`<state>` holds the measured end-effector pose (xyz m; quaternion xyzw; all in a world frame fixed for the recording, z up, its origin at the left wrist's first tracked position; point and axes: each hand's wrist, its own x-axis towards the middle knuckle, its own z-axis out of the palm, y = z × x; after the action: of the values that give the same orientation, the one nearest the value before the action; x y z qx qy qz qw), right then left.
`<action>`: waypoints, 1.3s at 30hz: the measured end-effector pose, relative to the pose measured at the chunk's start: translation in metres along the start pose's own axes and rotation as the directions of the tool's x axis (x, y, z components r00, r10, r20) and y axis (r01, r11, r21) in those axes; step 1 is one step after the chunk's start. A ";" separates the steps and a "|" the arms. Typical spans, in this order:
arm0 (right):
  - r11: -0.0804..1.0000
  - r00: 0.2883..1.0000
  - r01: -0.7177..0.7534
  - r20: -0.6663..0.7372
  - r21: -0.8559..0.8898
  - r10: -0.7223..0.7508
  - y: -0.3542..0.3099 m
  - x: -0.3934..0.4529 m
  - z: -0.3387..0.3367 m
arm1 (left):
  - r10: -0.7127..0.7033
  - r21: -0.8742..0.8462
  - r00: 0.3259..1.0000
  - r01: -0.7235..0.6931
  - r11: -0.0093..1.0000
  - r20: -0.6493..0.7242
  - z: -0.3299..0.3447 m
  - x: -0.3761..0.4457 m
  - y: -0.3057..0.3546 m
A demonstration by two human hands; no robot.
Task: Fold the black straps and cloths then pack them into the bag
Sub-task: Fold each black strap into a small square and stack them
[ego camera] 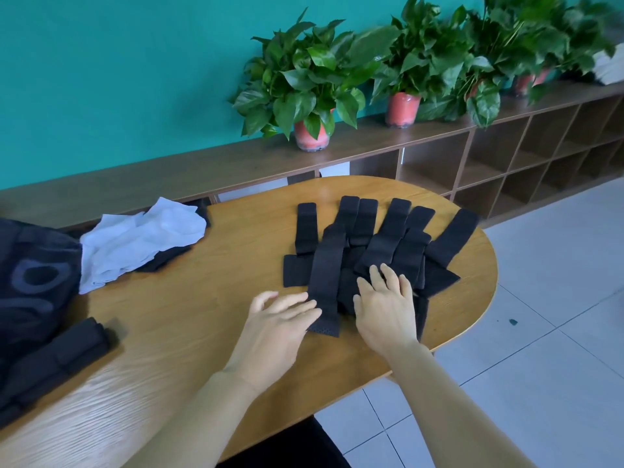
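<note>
- Teal wall behind; my oval wooden bench (209, 319) carries fanned black fabric straps (378, 238).
- Left hand (280, 319) fingers straight, touching one long strap (326, 278).
- Right hand (388, 305) flat, fingers spread, pressing the pile.
- Black bag (30, 282) far left.

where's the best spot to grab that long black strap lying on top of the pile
Probably its near end: the long strap lies flat on top of the pile of straps, and that end spills onto the bare table, free of the others. Come from the near-left side, where the left hand already touches its edge, and pinch that end. The right hand rests on the pile.
</note>
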<state>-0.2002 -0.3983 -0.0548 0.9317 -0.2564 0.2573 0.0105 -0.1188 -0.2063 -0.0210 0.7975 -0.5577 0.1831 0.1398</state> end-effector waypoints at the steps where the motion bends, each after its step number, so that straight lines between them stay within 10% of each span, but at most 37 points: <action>1: 1.000 1.000 -0.002 0.008 -0.003 0.002 -0.002 0.000 -0.002 | 0.003 0.003 1.000 -0.003 1.000 0.017 -0.002 -0.009 -0.002; 29: 0.869 0.917 0.389 -0.035 0.306 -0.398 -0.111 -0.027 -0.032 | -0.287 -0.106 0.956 0.280 0.954 -0.060 -0.033 -0.096 -0.030; 39: 0.800 0.742 0.531 0.302 0.280 -0.598 -0.124 -0.015 -0.022 | -0.226 -0.131 0.974 0.225 0.965 0.009 -0.018 -0.090 -0.042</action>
<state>-0.1619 -0.2797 -0.0287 0.9937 0.0655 0.0800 -0.0431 -0.1099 -0.1090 -0.0464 0.8443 -0.4736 0.1312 0.2135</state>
